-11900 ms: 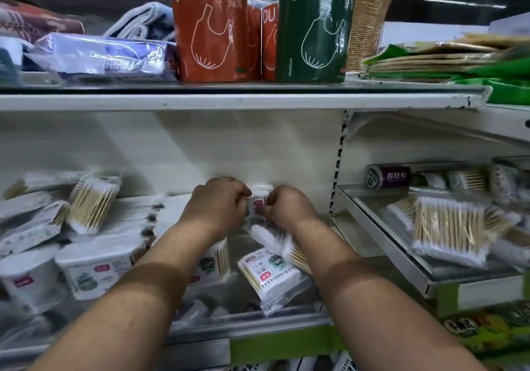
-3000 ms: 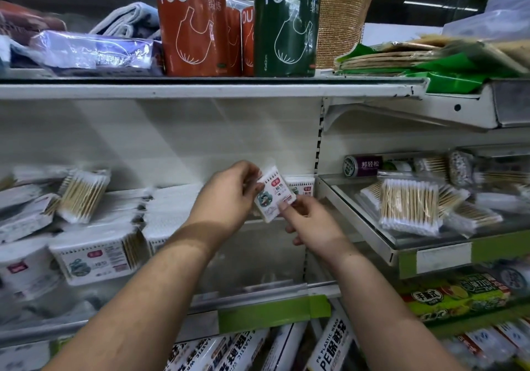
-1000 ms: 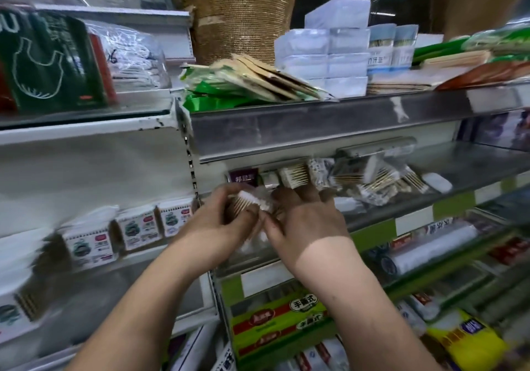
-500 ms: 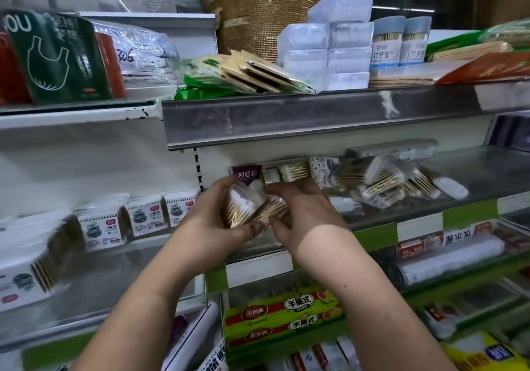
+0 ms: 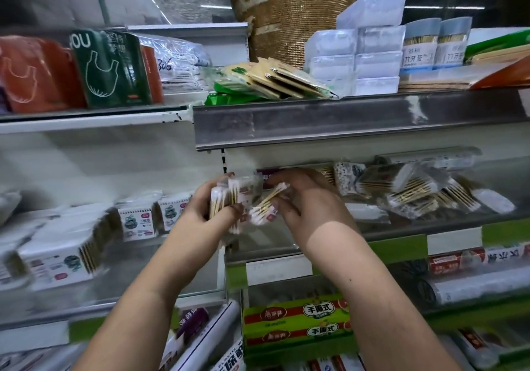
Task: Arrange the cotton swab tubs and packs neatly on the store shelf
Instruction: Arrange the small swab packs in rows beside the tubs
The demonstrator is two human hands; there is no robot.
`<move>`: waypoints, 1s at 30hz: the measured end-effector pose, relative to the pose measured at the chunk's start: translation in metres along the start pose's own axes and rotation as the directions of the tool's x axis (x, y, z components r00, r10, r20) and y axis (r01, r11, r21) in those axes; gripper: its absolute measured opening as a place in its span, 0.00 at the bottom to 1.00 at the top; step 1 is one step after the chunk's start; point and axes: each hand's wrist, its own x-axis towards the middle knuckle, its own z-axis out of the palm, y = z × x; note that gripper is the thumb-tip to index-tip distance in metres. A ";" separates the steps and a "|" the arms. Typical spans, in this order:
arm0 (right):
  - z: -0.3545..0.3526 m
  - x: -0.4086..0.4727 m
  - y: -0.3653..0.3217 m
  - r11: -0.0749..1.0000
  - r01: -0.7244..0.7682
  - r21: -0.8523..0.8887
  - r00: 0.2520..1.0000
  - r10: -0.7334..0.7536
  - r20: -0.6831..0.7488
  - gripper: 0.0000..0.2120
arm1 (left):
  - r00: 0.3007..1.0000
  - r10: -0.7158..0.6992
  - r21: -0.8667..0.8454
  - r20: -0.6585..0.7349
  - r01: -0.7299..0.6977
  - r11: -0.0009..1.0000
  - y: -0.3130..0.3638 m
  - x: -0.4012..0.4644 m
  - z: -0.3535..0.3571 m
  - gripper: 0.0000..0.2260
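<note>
My left hand (image 5: 212,215) is shut on a small stack of clear cotton swab packs (image 5: 229,195), held upright in front of the shelf joint. My right hand (image 5: 309,201) pinches another swab pack (image 5: 266,204) that tilts toward the stack. A loose heap of wooden-stick swab packs (image 5: 413,189) lies on the right glass shelf (image 5: 430,227). Boxed swab packs with white labels (image 5: 137,221) stand in a row on the left shelf (image 5: 120,293), with more (image 5: 57,258) at the far left.
The upper shelf rail (image 5: 344,118) juts out just above my hands. On top sit clear plastic boxes (image 5: 355,57), toothpick tubs (image 5: 436,43), flat green packs (image 5: 272,80) and orange and green bag rolls (image 5: 109,69). Cling film boxes (image 5: 298,322) fill the lower shelf.
Between the oldest frames and now I turned from the left shelf to the right one. In the last second both hands lifted packs and drew them together near the shelf joint.
</note>
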 end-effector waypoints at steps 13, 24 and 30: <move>0.055 0.006 -0.060 0.988 0.054 0.143 0.998 -0.049 -0.042 0.17 | 0.987 -0.118 -0.529 0.107 0.157 0.834 -0.014 -0.002 -0.074 0.28; 0.137 0.021 -0.121 0.993 0.069 0.096 0.988 -0.055 -0.141 0.17 | 0.987 -0.152 -0.498 0.056 0.160 0.853 -0.043 0.015 -0.155 0.27; 0.162 0.022 -0.130 0.992 -0.015 0.127 0.962 -0.020 0.271 0.33 | 0.984 -0.176 -0.503 -0.006 0.149 0.852 -0.060 0.033 -0.180 0.18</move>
